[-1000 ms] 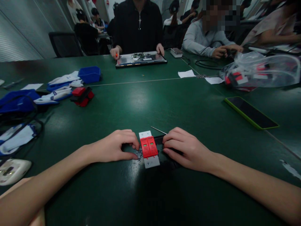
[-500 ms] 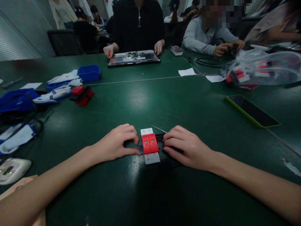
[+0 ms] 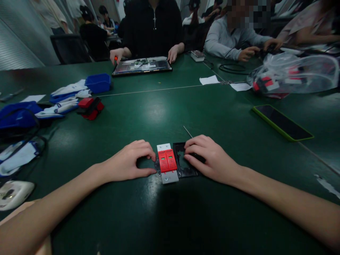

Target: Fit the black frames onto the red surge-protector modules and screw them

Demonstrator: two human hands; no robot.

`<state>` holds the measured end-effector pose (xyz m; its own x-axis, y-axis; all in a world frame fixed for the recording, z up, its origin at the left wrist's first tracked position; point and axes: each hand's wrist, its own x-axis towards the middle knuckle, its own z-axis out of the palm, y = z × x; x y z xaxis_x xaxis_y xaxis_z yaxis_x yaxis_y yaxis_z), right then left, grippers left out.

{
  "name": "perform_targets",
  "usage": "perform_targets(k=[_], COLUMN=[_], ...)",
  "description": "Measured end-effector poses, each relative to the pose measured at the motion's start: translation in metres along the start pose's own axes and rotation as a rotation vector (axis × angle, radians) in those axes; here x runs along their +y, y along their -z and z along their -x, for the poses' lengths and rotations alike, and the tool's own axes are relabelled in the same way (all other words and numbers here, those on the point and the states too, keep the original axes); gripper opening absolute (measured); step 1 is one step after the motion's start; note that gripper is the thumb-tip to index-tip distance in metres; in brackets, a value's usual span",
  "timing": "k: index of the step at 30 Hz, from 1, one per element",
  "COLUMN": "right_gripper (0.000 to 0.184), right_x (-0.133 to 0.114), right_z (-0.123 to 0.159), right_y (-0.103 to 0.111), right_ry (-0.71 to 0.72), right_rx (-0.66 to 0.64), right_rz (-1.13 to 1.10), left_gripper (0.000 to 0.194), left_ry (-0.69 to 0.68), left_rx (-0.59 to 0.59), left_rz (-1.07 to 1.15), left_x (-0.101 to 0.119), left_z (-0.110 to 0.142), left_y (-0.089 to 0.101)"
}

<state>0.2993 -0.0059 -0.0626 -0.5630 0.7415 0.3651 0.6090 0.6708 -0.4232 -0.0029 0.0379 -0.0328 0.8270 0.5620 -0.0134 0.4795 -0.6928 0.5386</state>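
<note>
A small red and white electrical module (image 3: 167, 163) lies flat on the green table (image 3: 170, 117) right in front of me. My left hand (image 3: 130, 161) rests at its left side, thumb and fingertips pinching the module's left edge. A black plastic base part (image 3: 183, 165) lies against the module's right side. My right hand (image 3: 211, 159) covers the right half of that black part, fingers curled over it. A thin metal screwdriver shaft (image 3: 188, 131) pokes out from behind my right hand.
A phone in a green case (image 3: 282, 122) lies to the right. A clear bag of red modules (image 3: 292, 76) sits far right. Another red module (image 3: 89, 106), gloves (image 3: 66, 94), a blue bin (image 3: 98, 83) and a blue bag (image 3: 18, 117) lie left. Other people work across the table over an opened laptop (image 3: 142, 66).
The black part now shows beside the module, my right hand having shifted slightly right off it. The screwdriver shaft has swung to point further away. The view has drifted a little.
</note>
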Motion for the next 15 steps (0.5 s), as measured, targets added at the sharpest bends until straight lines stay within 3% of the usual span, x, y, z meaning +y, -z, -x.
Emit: perform_targets(k=[15], right_gripper=[0.019], right_x=[-0.0061], right_z=[0.0011], right_y=[-0.0002], right_ry=[0.103], right_rx=[-0.044], right_rz=[0.025], left_gripper=[0.018], left_ry=[0.000], left_rx=[0.036], left_rz=[-0.051], left_x=[0.0078], left_z=[-0.0016], left_y=[-0.0075])
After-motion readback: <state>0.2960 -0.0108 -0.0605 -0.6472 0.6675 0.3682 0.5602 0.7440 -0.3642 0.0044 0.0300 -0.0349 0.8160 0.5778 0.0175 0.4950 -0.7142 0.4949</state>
